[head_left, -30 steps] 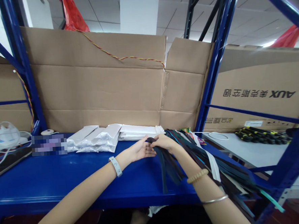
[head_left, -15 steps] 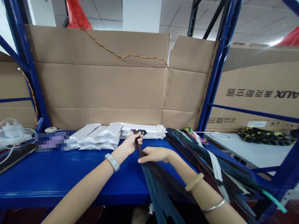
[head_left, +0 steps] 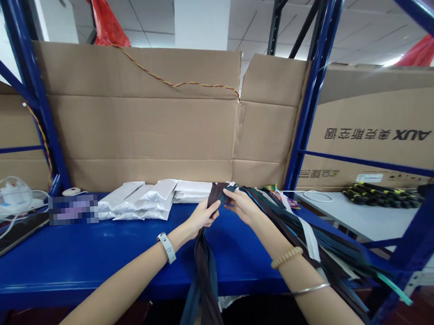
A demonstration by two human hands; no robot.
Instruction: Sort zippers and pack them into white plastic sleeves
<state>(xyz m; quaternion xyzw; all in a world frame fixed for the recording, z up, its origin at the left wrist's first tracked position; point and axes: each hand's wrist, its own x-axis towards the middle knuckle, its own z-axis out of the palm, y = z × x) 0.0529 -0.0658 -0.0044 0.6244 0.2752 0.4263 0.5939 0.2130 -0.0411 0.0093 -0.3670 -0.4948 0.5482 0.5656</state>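
Note:
A bundle of long, flat zippers (head_left: 206,276), dark brown and blue, hangs from my left hand (head_left: 200,217) over the front edge of the blue table (head_left: 127,256). The left fingers are closed around the bundle a little below its upper end. My right hand (head_left: 244,206) pinches that upper end, thumb on top, where the tips fan out to the right; its fingertips are partly hidden. Just right of my right arm lies a big pile of similar zippers (head_left: 328,244), mostly dark, with a white strip (head_left: 310,237) on top.
White plastic packets (head_left: 142,201) are stacked at the back, with a flatter white stack (head_left: 192,190) beside them. Cardboard (head_left: 145,127) walls off the rear. Blue rack posts (head_left: 316,78) stand at both sides. Black-and-yellow bundles (head_left: 383,199) lie on the right-hand shelf.
The zippers' upper end has swung to the right, and their tails have moved left. My right hand has shifted from the bundle's middle up to its end; my left hand now grips lower.

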